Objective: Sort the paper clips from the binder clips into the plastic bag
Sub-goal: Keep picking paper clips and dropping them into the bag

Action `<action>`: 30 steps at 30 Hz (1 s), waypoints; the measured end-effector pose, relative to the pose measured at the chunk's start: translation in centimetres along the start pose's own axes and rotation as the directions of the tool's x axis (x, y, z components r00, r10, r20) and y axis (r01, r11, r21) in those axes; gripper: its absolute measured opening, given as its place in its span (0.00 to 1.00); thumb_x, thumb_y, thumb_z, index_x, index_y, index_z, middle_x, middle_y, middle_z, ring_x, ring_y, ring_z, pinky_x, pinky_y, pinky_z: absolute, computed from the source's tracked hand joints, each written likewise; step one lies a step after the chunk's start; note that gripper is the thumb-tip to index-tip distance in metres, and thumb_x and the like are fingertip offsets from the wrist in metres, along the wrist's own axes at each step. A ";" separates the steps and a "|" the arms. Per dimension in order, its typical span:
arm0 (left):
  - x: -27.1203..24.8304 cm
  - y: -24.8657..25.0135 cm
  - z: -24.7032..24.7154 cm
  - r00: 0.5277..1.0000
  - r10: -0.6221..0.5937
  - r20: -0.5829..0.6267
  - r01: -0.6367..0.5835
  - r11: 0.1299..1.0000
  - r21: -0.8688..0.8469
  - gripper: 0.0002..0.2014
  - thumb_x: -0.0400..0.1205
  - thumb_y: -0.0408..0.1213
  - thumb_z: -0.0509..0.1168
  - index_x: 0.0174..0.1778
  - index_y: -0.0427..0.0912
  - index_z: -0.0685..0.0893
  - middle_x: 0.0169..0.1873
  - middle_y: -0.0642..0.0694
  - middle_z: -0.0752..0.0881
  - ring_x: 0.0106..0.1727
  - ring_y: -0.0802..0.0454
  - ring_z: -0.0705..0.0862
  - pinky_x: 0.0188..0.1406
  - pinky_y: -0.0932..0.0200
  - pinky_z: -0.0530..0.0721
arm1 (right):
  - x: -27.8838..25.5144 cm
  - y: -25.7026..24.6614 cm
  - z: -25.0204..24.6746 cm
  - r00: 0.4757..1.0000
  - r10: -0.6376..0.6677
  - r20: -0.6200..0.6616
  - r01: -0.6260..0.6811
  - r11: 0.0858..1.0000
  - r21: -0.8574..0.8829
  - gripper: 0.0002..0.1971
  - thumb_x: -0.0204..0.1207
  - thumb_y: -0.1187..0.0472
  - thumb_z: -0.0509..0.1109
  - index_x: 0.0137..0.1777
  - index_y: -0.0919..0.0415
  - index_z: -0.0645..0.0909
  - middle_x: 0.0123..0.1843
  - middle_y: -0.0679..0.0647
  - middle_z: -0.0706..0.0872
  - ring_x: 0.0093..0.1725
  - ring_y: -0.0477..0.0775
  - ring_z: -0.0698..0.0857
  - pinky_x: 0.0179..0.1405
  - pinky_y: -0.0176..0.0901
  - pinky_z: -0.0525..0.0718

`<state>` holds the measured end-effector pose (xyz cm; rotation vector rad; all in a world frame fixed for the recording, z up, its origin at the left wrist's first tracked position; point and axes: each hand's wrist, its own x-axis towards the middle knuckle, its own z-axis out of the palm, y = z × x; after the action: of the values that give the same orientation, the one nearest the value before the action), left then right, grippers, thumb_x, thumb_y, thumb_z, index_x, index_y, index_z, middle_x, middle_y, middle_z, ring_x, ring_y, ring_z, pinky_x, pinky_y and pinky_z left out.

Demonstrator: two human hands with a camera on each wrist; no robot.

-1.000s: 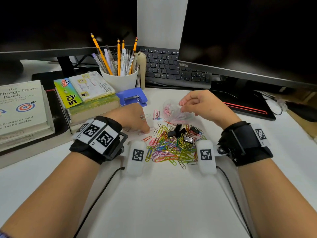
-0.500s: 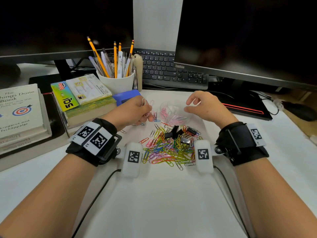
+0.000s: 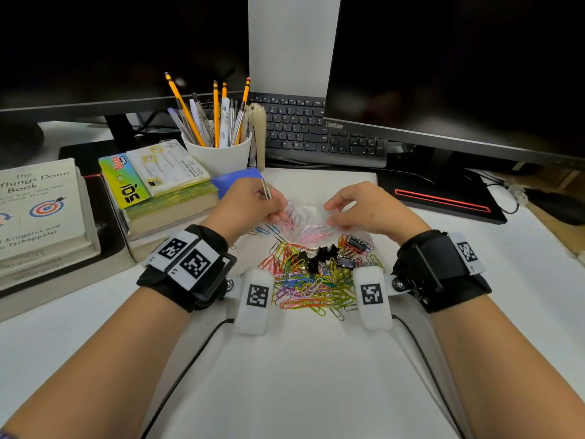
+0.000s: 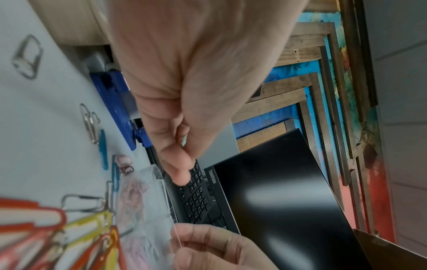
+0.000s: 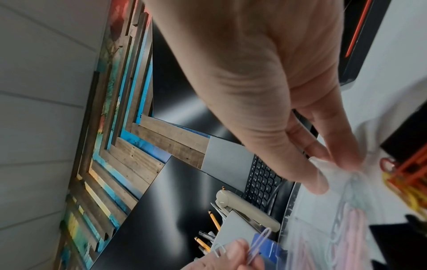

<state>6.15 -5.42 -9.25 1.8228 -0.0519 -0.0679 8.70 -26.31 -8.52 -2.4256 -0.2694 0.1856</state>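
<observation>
Silver paper clips pinched in left hand fingers, beside plastic bag

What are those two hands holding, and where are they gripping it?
The left hand pinches silver paper clips by their lower ends. The right hand pinches the plastic bag at its open edge.

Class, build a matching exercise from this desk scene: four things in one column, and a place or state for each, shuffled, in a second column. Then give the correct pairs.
Things
1. plastic bag
2. silver paper clips
3. black binder clips
4. yellow pencils

Places or states
A. standing in the white cup
B. lying on the heap of coloured paper clips
C. pinched in the left hand
D. between the two hands, with pink clips inside

Pairs: 1-D, 2-C, 3-B, 4-A
</observation>
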 end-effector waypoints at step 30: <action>-0.8 1.5 -0.1 0.999 0.045 -0.006 -0.045 0.998 0.039 0.09 0.84 0.37 0.62 0.57 0.39 0.75 0.41 0.46 0.85 0.35 0.59 0.83 0.35 0.65 0.79 | -0.7 -1.5 0.1 0.995 -0.094 0.012 0.075 0.858 0.508 0.04 0.72 0.74 0.74 0.42 0.66 0.85 0.30 0.55 0.87 0.27 0.44 0.84 0.36 0.31 0.88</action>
<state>5.39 -5.69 -7.72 1.8602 -0.0896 -0.0289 7.75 -25.28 -7.58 -1.8822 -0.3002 0.2299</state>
